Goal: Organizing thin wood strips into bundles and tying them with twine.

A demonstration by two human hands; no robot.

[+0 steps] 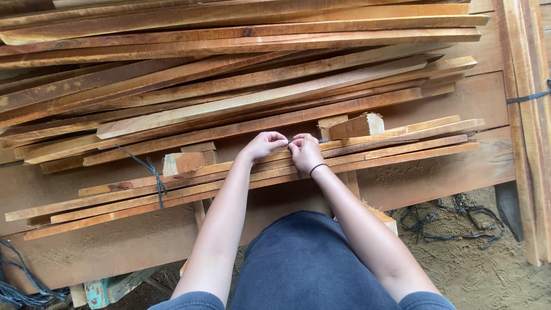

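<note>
Wide plank bench (453, 172), bundle of thin wooden slats (367, 155) on it, loose slat pile (229, 74) behind

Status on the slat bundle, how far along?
Done: a dark cord tie wraps the bundle of slats at its left end. In hand: left hand and right hand pinch a second cord at the middle. Left: the big slat pile behind looks unbundled.

Both arms reach forward, left hand (263, 144) and right hand (306, 152) pinched together.
</note>
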